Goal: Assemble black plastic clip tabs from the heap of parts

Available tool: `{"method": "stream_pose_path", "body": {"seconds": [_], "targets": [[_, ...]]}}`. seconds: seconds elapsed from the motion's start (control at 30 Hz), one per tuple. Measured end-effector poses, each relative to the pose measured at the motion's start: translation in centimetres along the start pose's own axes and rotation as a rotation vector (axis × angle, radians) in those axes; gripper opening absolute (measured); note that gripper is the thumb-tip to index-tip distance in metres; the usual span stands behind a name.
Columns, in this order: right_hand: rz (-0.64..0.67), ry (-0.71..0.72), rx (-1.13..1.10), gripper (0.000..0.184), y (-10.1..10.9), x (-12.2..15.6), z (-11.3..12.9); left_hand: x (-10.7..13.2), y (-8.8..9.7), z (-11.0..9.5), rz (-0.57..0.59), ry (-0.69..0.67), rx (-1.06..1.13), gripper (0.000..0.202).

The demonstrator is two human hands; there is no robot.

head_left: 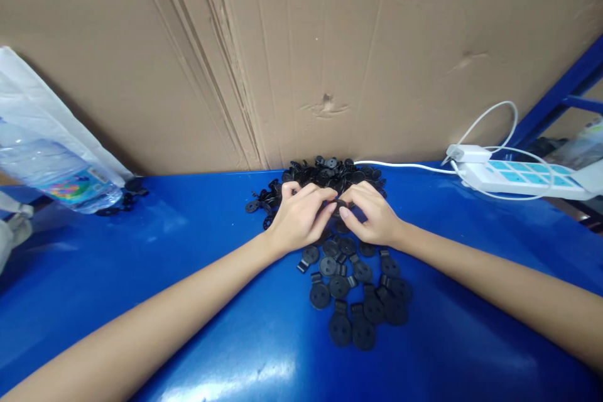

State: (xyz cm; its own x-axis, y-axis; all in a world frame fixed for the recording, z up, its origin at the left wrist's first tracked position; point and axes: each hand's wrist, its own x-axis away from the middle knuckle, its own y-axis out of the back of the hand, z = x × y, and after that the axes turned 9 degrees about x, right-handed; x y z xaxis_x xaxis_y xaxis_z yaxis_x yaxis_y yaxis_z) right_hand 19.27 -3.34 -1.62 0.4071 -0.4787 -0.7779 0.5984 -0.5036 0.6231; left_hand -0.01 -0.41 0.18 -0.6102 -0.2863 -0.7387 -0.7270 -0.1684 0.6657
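Between my two hands is a small round black plastic clip (340, 203), pinched from both sides. My left hand (301, 213) grips its left edge between thumb and fingers, and my right hand (370, 210) closes on its right edge the same way. Just behind the hands lies a heap of black plastic parts (325, 169), many of them round with holes. In front of the hands are spread several black disc-shaped clips (340, 326), each with a short tab and two small holes. Fingers partly cover the held clip.
The blue tabletop (211, 301) meets a cardboard wall (306, 63) at the back. On the left, a plastic bottle (56, 169) lies tilted by a white sheet (56, 100). A white power strip (522, 177) with a charger (468, 154) and cable sits right, near a blue metal frame (556, 100).
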Motion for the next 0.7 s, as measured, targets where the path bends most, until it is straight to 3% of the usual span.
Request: {"method": "stream_pose_path", "body": {"seconds": [0.23, 0.43, 0.7], "targets": [[-0.01, 0.024, -0.01, 0.016, 0.04, -0.06, 0.04, -0.06, 0.12, 0.03, 0.02, 0.021, -0.032, 0.012], [-0.017, 0.026, -0.034, 0.015, 0.26, -0.02, 0.03, -0.17, 0.25, 0.02, 0.087, -0.068, -0.104, 0.024], [-0.01, 0.049, -0.023, 0.025, 0.01, -0.05, -0.28, -0.13, 0.11, 0.14, 0.096, -0.07, -0.097, 0.026]]}}
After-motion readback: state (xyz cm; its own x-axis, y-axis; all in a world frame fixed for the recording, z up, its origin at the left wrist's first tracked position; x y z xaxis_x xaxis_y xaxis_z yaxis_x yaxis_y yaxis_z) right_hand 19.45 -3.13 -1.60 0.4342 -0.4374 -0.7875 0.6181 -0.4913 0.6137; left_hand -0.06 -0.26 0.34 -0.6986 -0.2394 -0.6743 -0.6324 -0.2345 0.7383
